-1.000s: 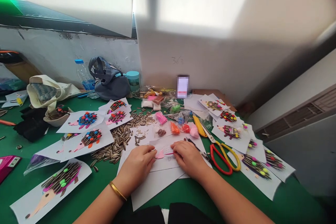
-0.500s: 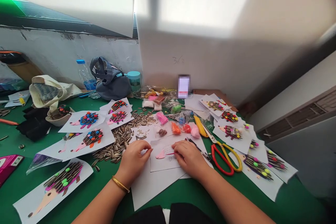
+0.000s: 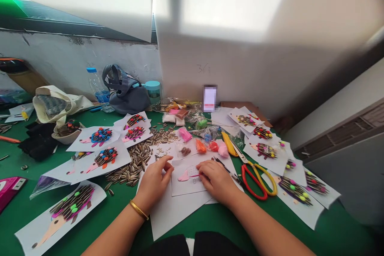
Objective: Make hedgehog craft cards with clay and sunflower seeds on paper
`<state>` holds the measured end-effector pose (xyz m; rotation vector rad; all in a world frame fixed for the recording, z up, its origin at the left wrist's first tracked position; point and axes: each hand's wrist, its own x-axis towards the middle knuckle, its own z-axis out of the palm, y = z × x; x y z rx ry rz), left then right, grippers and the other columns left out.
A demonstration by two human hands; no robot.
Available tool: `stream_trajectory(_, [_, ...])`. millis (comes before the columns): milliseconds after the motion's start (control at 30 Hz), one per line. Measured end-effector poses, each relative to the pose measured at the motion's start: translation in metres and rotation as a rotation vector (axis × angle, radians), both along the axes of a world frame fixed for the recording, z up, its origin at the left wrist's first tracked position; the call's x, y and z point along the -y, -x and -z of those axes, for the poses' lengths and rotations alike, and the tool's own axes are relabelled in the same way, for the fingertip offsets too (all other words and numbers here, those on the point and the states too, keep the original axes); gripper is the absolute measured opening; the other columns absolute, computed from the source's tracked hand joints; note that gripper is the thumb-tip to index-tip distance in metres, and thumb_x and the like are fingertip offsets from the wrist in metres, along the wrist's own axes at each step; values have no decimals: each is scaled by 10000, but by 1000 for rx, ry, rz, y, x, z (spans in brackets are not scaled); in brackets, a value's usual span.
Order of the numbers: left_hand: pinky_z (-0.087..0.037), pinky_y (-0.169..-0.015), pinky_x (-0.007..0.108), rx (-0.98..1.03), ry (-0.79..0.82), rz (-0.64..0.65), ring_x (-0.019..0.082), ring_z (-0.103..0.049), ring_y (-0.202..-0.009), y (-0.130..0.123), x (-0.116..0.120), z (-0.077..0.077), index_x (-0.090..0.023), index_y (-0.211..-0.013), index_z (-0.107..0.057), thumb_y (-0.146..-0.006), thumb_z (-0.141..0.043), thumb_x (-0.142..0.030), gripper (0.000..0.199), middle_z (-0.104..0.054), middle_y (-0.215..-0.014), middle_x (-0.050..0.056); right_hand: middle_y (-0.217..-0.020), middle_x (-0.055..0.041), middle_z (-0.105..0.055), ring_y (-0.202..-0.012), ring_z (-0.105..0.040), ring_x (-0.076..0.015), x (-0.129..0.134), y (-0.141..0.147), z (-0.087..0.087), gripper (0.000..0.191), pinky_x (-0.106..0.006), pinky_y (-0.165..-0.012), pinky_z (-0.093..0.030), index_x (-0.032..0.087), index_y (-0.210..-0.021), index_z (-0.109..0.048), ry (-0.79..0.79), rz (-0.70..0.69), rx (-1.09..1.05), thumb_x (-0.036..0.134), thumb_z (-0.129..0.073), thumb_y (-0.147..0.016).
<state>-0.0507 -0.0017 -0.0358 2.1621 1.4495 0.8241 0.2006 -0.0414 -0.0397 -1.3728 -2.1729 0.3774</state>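
A green worktop [image 3: 228, 224] is set against a scuffed white wall [image 3: 90, 68] and is covered with craft materials. Paper sheets bearing hedgehog pictures [image 3: 60, 212] made from sunflower seeds and coloured clay balls are spread on both sides. A heap of striped sunflower seeds [image 3: 135, 164] is lying left of centre. Toward the wall, a water bottle [image 3: 97, 88], a grey bag [image 3: 126, 92] and a canvas tote bag [image 3: 51, 104] are placed. Red-and-yellow-handled scissors [image 3: 258, 182] and a yellow utility knife [image 3: 229, 144] are laid to the right, near lumps of orange clay [image 3: 201, 146] and pink clay [image 3: 223, 151].

A white paper sheet [image 3: 190, 184] is held down at the near centre of the worktop, between the two hands, and a pencil drawing and a pink clay shape [image 3: 183, 176] are seen on it. The left hand [image 3: 154, 182], with a gold bangle [image 3: 139, 210] on its wrist, is rested on the sheet's left part, its fingers [image 3: 166, 166] loosely spread. The right hand [image 3: 216, 180] is placed beside the pink clay shape, its fingers [image 3: 204, 168] curled close together; whether anything is pinched by them cannot be told.
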Motion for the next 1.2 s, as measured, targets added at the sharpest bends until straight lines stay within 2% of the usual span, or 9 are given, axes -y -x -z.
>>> stream_trajectory(167, [-488,-824,357,-34,-15,97,193,-635,-869,-3,1,3,-248,-1158,-581,-827,-577,-164,342,-691,-902,-2,-1077,-49,-698,-1051,-604,-209,0,1,-1,107,-393,-960,-417,226,-894,-600,-7,2,4,135,-543,-893])
stream_trajectory(300, [-490,-816,344,-37,-18,103,184,-637,-871,-5,2,5,-245,-1232,-545,-834,-540,-133,414,-704,-940,3,-1077,-45,-697,-1055,-602,-201,0,1,-1,108,-383,-961,-412,223,-897,-605,-8,6,15,133,-545,-892])
stream_trajectory(433, [-480,-792,342,-80,-83,53,187,-641,-836,-4,-1,3,-224,-1239,-553,-887,-507,-196,355,-712,-923,22,-1081,-36,-696,-1054,-600,-195,0,1,-1,106,-376,-957,-410,222,-897,-601,0,5,19,127,-556,-885])
stream_trajectory(567, [-454,-780,380,-191,-137,-76,218,-637,-817,1,-6,-2,-197,-1160,-618,-913,-485,-228,282,-703,-849,42,-1081,-30,-695,-1051,-600,-195,0,1,-1,108,-384,-965,-407,223,-889,-597,2,4,18,123,-558,-881])
stream_trajectory(700, [-434,-898,463,-226,-212,-144,284,-595,-1034,6,-10,-3,-205,-1170,-627,-863,-549,-176,318,-690,-1060,89,-1074,-42,-695,-1045,-602,-203,0,1,-1,108,-392,-962,-412,225,-887,-601,-14,0,20,131,-547,-888])
stream_trajectory(767, [-429,-933,466,-219,-245,-92,291,-566,-1098,6,-9,-2,-212,-1123,-656,-858,-559,-162,287,-668,-1129,96,-1076,-51,-695,-1045,-602,-211,0,1,-1,108,-396,-957,-413,224,-893,-602,-19,-2,21,134,-542,-892])
stream_trajectory(867, [-453,-896,411,-199,-231,136,253,-592,-1035,1,-6,-2,-219,-1013,-697,-882,-567,-192,187,-681,-1072,80,-1078,-55,-693,-1045,-599,-220,-1,-1,-2,109,-399,-945,-413,222,-894,-600,-20,11,28,131,-540,-896])
stream_trajectory(967, [-455,-856,375,-211,-207,325,218,-617,-966,-5,0,-3,-231,-1013,-700,-900,-565,-201,179,-704,-1021,59,-1073,-49,-691,-1037,-595,-219,-3,-4,-2,110,-390,-919,-423,220,-891,-598,-15,29,32,124,-544,-894])
stream_trajectory(1200, [-438,-853,383,-319,-264,391,200,-624,-932,-11,12,-13,-279,-1088,-695,-951,-514,-213,237,-711,-1010,41,-1061,-57,-688,-1024,-592,-221,-4,-6,-1,103,-393,-903,-437,217,-889,-600,-30,26,31,130,-545,-896])
